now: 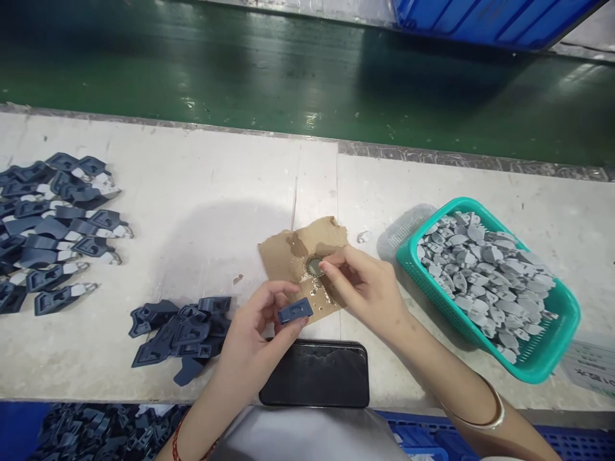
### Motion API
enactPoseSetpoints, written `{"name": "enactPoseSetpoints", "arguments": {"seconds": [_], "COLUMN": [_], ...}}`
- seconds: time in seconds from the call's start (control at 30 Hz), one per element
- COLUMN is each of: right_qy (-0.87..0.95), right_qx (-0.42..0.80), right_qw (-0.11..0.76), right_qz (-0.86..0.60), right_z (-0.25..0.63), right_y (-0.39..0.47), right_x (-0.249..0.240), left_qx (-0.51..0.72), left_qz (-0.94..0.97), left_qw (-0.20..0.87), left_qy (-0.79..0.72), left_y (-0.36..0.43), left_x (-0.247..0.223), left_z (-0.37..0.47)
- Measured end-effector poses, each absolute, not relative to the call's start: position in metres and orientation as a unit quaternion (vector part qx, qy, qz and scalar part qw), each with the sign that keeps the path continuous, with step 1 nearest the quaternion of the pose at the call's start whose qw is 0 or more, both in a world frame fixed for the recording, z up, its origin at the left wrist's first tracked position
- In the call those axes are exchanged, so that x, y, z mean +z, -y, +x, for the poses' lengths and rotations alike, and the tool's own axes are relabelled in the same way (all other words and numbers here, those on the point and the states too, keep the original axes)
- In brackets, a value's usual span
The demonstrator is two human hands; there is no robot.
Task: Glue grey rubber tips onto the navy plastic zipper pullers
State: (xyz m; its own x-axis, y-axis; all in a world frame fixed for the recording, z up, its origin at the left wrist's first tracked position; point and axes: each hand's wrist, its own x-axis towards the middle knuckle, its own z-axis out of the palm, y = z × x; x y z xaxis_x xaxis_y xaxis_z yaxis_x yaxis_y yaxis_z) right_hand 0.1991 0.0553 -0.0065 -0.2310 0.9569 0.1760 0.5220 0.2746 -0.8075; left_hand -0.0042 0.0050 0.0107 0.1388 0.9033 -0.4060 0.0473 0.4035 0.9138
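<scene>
A factory-like workshop: bench with parts piles [180, 330], green belt [269, 77], blue bins [494, 19]

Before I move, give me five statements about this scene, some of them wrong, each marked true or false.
1. The left hand holds a dark blue part. True.
2. The green basket is filled with light grey parts. True.
3. The right hand is inside the green basket. False: its fingertips are at the small round dish on the cardboard.
4. The phone lies on top of the cardboard. False: it lies on the white table, nearer the person than the cardboard.
5. Loose dark blue parts lie on the table left of the cardboard. True.
</scene>
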Motion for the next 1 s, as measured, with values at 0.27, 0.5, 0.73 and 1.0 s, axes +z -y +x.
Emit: {"name": "enactPoseSetpoints", "arguments": {"seconds": [0.27, 0.5, 0.73, 1.0], "right_qy": [0.59, 0.489, 0.473, 0.56], "right_qx": [0.431, 0.542, 0.61, 0.594], "right_qw": [0.413, 0.456, 0.435, 0.4], "right_qz": [-0.543, -0.508, -0.464, -0.416], "right_z": [0.201, 0.203, 0.201, 0.197], "right_y": [-0.054, -0.057, -0.052, -0.046], "right_x": [-0.005, 0.001, 0.003, 0.004], "left_qx": [0.34, 0.378, 0.291, 0.239], "left_qz": [0.4, 0.36, 0.407, 0.484], "left_qw": [0.662, 0.713, 0.736, 0.685], "left_qy": [-0.535, -0.468, -0.457, -0.489], "left_y": [-0.008, -0.007, -0.011, -0.004], "left_x": [0.011, 0.014, 0.012, 0.004], "left_z": [-0.008, -0.009, -0.003, -0.006]}}
